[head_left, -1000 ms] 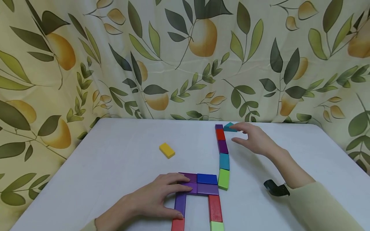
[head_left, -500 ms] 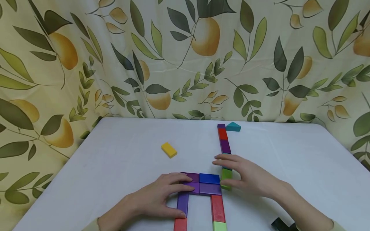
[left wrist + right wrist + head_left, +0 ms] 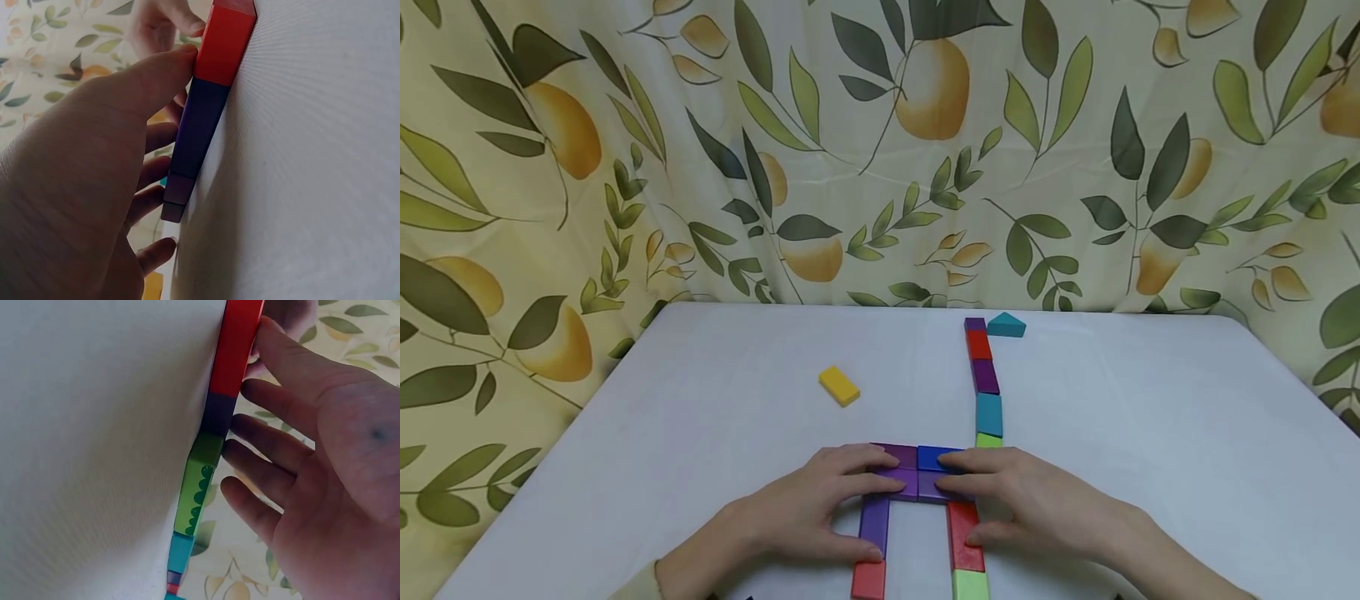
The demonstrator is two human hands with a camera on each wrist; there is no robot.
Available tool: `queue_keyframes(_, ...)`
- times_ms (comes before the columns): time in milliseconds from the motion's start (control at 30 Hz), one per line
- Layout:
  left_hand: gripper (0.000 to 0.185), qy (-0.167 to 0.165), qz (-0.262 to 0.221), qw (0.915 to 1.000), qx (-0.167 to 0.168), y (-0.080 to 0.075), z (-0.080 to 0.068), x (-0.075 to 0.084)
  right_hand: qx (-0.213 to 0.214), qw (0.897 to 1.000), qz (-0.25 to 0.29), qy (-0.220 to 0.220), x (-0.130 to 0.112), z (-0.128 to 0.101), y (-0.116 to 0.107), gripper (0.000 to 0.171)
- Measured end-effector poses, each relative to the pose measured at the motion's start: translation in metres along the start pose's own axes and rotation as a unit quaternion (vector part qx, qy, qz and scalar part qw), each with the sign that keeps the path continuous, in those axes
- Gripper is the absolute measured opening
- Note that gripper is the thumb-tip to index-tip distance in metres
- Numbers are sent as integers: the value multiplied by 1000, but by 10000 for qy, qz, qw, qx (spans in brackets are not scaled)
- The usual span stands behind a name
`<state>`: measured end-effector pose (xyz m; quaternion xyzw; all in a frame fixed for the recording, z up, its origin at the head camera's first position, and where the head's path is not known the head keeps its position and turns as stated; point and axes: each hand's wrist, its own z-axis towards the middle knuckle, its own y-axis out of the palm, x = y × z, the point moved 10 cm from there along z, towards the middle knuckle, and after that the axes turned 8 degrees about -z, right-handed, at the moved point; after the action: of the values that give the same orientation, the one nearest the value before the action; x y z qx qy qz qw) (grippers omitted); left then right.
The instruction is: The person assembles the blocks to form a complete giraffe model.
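Note:
Toy blocks lie flat and end to end on a white table. My left hand (image 3: 820, 504) rests over their left part, fingertips on the purple blocks (image 3: 905, 483) and thumb at the seam of a violet block (image 3: 873, 529) and a red block (image 3: 868, 581). From the right, my right hand (image 3: 1045, 504) lays its fingertips on a blue block (image 3: 931, 458) and the purple one below it, its thumb on a red block (image 3: 961, 537). In the right wrist view its fingers spread along the row, beside a green block (image 3: 199, 494) with scalloped markings. Neither hand grasps a block.
A line of blocks, including a teal block (image 3: 989, 415) and a far red block (image 3: 978, 344), runs to the table's back. Beside its end stands a teal triangular block (image 3: 1006, 325). A yellow block (image 3: 839, 386) lies apart at left. A fruit-patterned curtain (image 3: 880, 208) hangs behind.
My right hand has come back from the teal triangular block, over the green block, and down onto the near blocks. My left hand has stayed in place.

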<state>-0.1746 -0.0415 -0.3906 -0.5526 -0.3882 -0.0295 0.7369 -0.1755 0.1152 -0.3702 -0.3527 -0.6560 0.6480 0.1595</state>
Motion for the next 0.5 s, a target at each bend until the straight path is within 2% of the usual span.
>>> queue_keyframes(200,59,-152,-244,9995,95,-8,3,-2,37,9998,-163,-103,-2,0,0,57)
queue_keyframes(500,54,-707,-54,9936,882,-44,4,-31,28,9997,-242,-70,-4,0,0,57)
